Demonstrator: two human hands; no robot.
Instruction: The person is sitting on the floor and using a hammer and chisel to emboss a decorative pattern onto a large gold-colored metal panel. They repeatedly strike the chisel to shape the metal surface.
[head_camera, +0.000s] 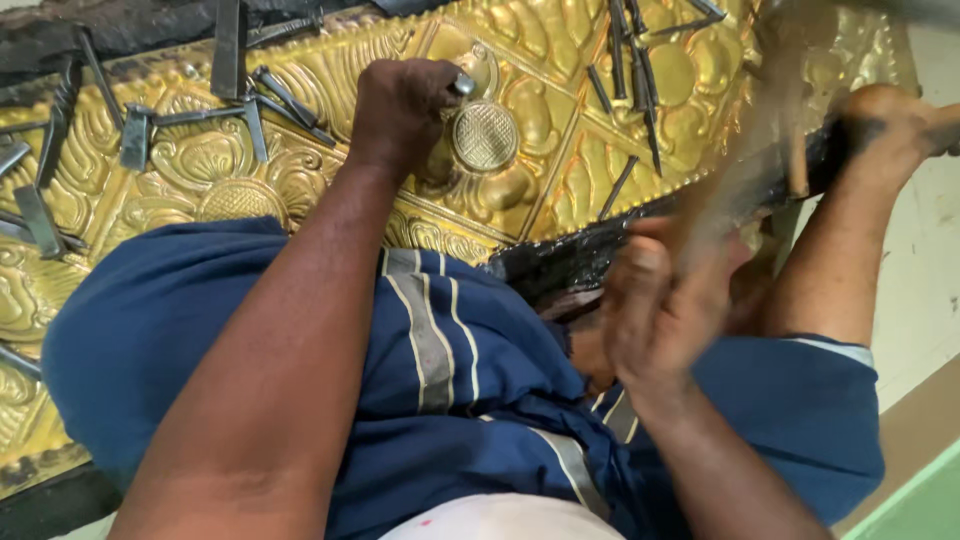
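We look down on a gold sheet (560, 150) embossed with floral relief, lying across the far half of the scene on a black bed (570, 262).

Loose steel punches (255, 95) are scattered on the far left of the sheet; another cluster (635, 65) lies far right of centre. More tools run off the left edge, cut off.

Our left hand (405, 110) is closed in a fist around a punch (463, 84); only its shiny top shows, the shaft hidden in the fist. It stands just beside a round cross-hatched boss (485, 136), at the boss's far-left rim.

Our right hand (660, 310), near right, is clamped on a hammer (770, 150), which is smeared by motion blur; the head is hard to make out.

A blue striped cloth (470, 390) over the lap fills the near ground and covers the sheet's near edge. A bare foot (890, 130) rests on the far right of the bed.

No containers in view.
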